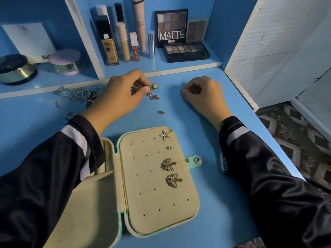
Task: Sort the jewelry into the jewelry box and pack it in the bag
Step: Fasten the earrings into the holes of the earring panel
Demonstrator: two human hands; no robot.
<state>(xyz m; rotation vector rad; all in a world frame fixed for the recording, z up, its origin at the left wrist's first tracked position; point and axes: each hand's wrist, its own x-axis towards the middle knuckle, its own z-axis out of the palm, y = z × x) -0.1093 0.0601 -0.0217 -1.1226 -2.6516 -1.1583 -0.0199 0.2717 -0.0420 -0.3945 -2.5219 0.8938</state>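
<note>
One slip loses it: your left hand [123, 93] barely pinches a gold earring [154, 86] at its fingertips. I cannot tell whether your right hand [202, 93], fingers curled, holds anything.

Desk [215, 158] layout as I find it.
Jewelry box [152, 203] lies open nearest me, pinned earrings [168, 164] on its right panel; loose earrings [154, 96] lie behind it, ring pile [78, 96] to their left, cosmetics [123, 43] on the shelf [161, 66] behind.
</note>
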